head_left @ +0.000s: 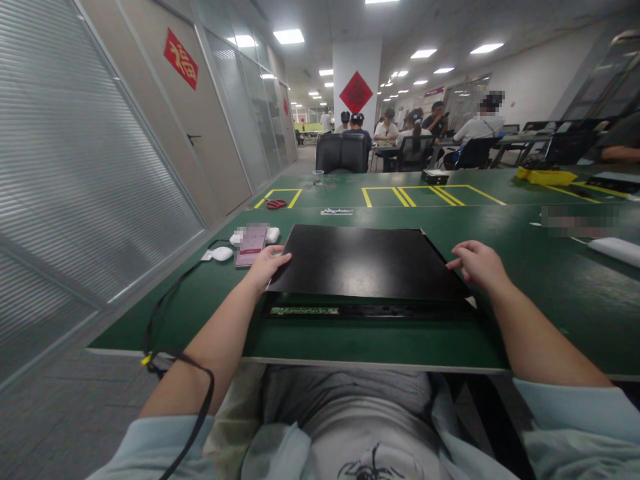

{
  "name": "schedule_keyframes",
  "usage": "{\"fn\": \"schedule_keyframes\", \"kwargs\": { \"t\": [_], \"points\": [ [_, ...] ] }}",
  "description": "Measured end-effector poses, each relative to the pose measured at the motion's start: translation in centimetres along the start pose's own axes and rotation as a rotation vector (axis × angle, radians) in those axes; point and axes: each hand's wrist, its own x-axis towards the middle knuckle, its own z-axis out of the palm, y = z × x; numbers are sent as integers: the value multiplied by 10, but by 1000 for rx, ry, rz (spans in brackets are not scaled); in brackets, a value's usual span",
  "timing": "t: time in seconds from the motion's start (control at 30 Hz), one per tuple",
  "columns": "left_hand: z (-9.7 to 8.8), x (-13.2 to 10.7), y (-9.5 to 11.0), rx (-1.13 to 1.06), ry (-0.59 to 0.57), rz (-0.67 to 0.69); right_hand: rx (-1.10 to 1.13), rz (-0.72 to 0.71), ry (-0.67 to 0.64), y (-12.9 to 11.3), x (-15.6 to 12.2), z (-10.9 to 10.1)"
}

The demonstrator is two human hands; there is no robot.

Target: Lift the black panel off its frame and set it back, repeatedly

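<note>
A thin, glossy black rectangular panel [365,260] lies in front of me, its near edge raised above a dark frame [415,311]. Along that frame's near side runs a green circuit board strip [304,311]. My left hand [267,267] grips the panel's left edge, thumb on top and the other fingers partly hidden. At the right edge, my right hand [477,267] has its fingers bent together with the fingertips on the rim. What lies beneath the panel is mostly hidden.
Left of the panel are a phone [253,245], a white oval device [221,254] and a black cable [173,293]. Farther back on the green table [310,343] sit red scissors [276,204], a clear cup [318,177] and a small black box [435,177]. Several people sit beyond.
</note>
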Motion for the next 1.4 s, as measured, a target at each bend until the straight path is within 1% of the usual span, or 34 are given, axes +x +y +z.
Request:
{"fn": "schedule_keyframes", "kwargs": {
  "t": [0.3,0.5,0.73,1.0,1.1,1.27,1.4],
  "points": [
    [0,3,-2,76,35,3,-165,-33,16,-7,-6,-4],
    [-3,6,-4,125,38,2,-188,-22,15,-10,-7,-4],
    [-4,7,-4,136,63,33,-223,-53,15,-7,-6,-4],
    [0,1,0,109,51,-8,-282,-43,24,-13,-11,-4],
    [2,-1,1,95,57,-25,-274,-47,15,-14,-10,-4],
    [3,-2,1,77,55,-39,-181,-43,-18,-13,-10,-4],
    [2,-1,1,69,43,-50,-183,-60,-3,-16,-12,-5]
  ]
}}
